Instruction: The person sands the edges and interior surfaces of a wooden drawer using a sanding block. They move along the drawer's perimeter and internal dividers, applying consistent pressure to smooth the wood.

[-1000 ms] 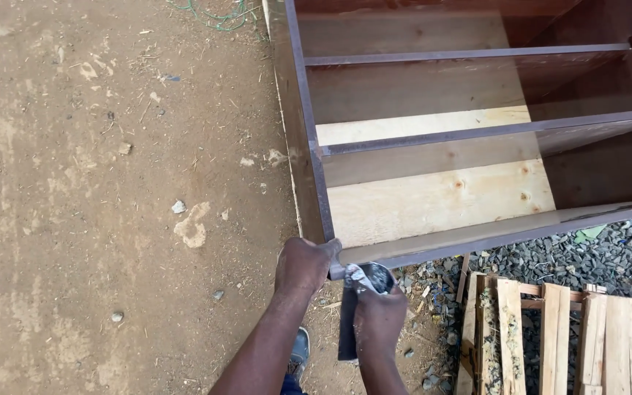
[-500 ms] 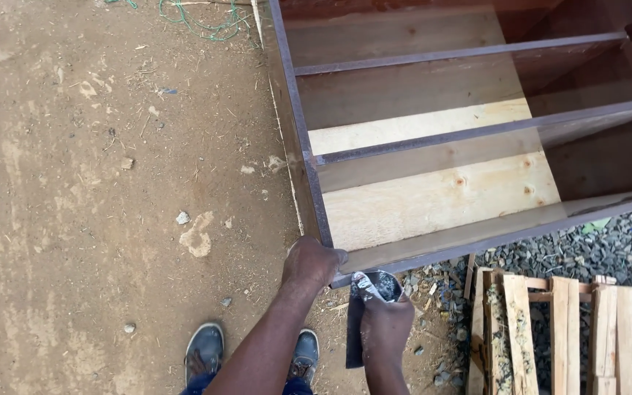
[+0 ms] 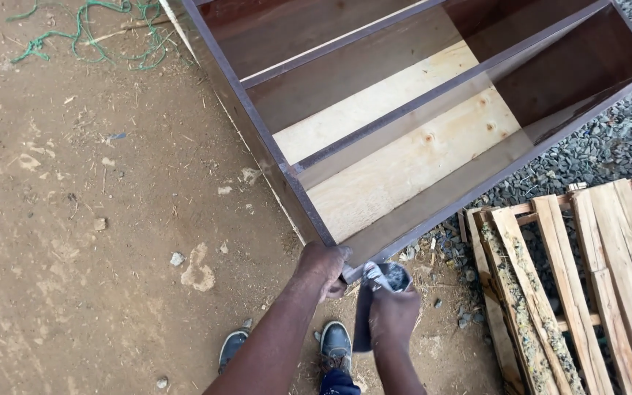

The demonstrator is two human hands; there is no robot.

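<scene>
A large dark brown shelf unit (image 3: 257, 139) lies on its back on the dirt, with pale plywood backing showing between its shelves. My left hand (image 3: 323, 267) grips the unit's near corner. Just to its right, my right hand (image 3: 393, 314) is closed on a dark cloth (image 3: 366, 314) with a pale smeared patch, held against the corner's lower edge. My two shoes (image 3: 334, 344) stand on the ground below the hands.
A wooden pallet (image 3: 587, 278) lies on grey gravel (image 3: 608, 146) at the right. Green cord (image 3: 89, 29) is tangled on the dirt at the top left. Small stones and wood chips dot the brown ground (image 3: 96, 241).
The view has swung so the shelf unit now sits at an angle. Both hands have stayed at the near corner, the right one still on the cloth.
</scene>
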